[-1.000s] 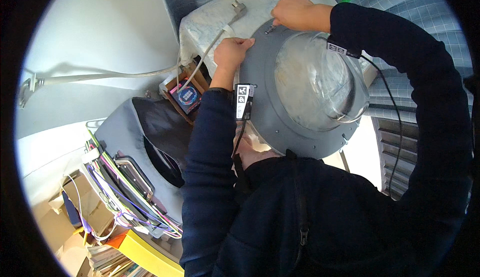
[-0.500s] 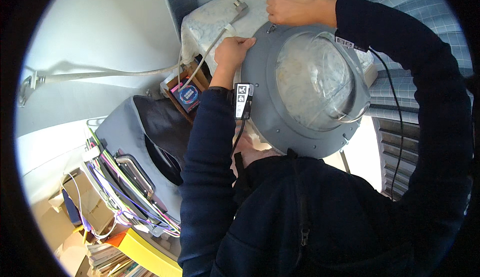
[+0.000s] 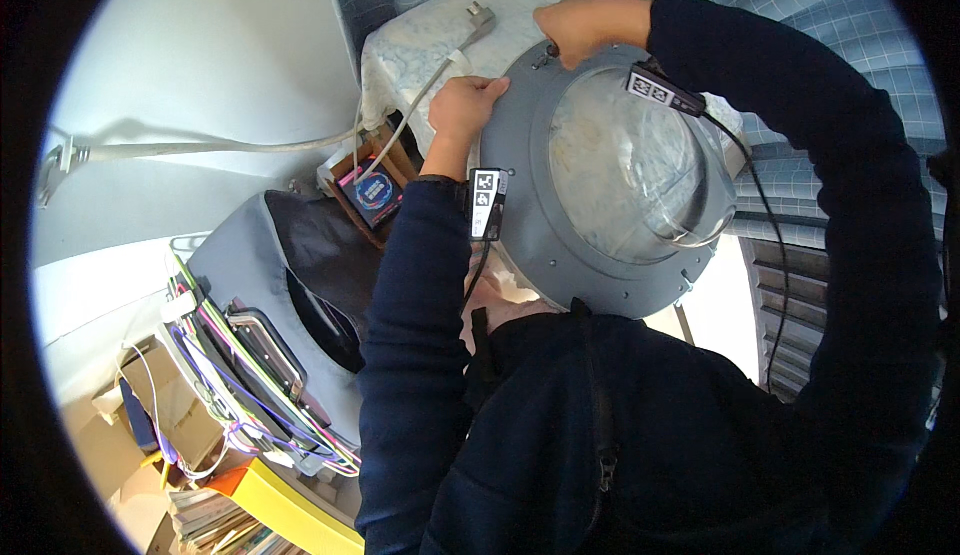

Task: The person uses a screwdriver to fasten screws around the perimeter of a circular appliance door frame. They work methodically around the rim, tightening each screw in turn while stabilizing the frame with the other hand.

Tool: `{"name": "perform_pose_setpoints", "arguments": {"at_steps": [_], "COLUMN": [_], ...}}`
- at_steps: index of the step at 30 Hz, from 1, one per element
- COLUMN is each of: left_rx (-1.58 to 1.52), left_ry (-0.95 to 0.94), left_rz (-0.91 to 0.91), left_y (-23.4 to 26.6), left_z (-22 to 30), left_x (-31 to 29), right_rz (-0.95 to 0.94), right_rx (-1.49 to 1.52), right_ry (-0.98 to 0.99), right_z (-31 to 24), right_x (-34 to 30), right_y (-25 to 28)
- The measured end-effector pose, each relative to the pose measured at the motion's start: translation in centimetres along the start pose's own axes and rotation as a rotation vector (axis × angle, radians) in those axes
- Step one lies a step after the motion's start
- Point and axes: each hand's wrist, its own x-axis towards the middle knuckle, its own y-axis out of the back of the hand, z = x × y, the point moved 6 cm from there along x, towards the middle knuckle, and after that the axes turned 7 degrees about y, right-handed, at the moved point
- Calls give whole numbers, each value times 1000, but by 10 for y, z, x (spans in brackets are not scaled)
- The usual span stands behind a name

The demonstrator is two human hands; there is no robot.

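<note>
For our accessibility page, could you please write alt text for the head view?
A person's left hand touches the edge of a grey ring around a clear dome; the right hand is beside the ring's small metal fitting.

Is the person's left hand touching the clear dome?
No, the left hand is at the outer edge of the grey ring, whose flat band separates it from the clear dome.
</note>
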Motion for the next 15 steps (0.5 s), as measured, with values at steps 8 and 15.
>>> {"name": "perform_pose_setpoints", "arguments": {"at_steps": [8, 15], "left_rx": [25, 15], "left_ry": [-25, 7], "left_rz": [5, -16], "left_y": [-2, -2], "left_z": [-2, -2], "left_x": [2, 2], "right_rz": [139, 199], "right_rx": [-279, -164], "right_ry": [138, 44], "right_z": [15, 29], "right_x": [-35, -56], "right_y": [39, 5]}}
